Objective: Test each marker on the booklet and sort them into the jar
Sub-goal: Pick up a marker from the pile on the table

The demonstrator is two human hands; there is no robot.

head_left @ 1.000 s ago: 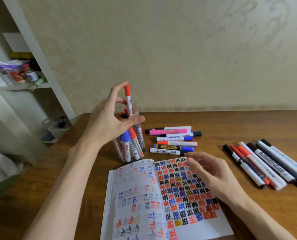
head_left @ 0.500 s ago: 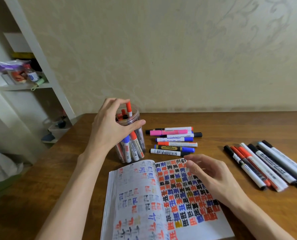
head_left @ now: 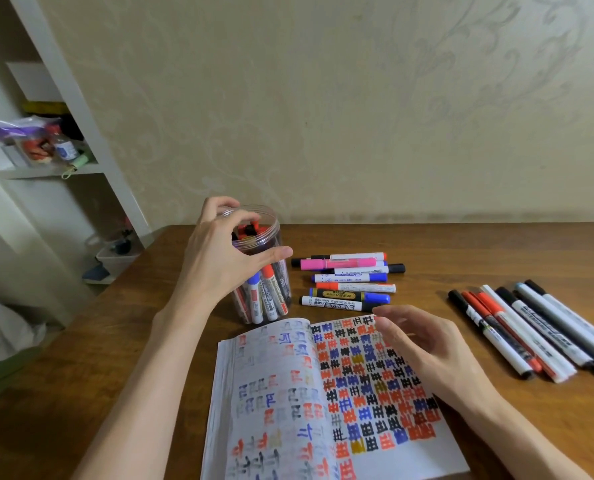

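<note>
- Where the two forearms enter the view, we find the booklet [head_left: 271, 375] lying open on the table [head_left: 461, 251], its pages covered in red, blue, black and ochre test marks.
- We record the right hand [head_left: 423, 344] over the booklet's right page, fingers loosely bent and apart, holding nothing; we cannot tell whether it touches the paper.
- Well to the right of that hand, we note a row of slim markers [head_left: 538, 327] lying side by side, with black, red and grey caps.
- Just beyond the right hand's fingertips, we note a stack of thicker markers [head_left: 351, 278] lying crosswise, among them pink, blue, red and black.
- To the left of that stack stands the clear jar [head_left: 271, 233], upright, with sorted markers [head_left: 267, 292] standing inside it.
- We record the left hand [head_left: 222, 258] at the jar's mouth, fingers curled over the rim and the thumb straight across the jar's front wall; whether it grips anything, we cannot tell.
- Beyond and to the left of the left hand, we note a white shelf [head_left: 46, 168] bearing small clutter.
</note>
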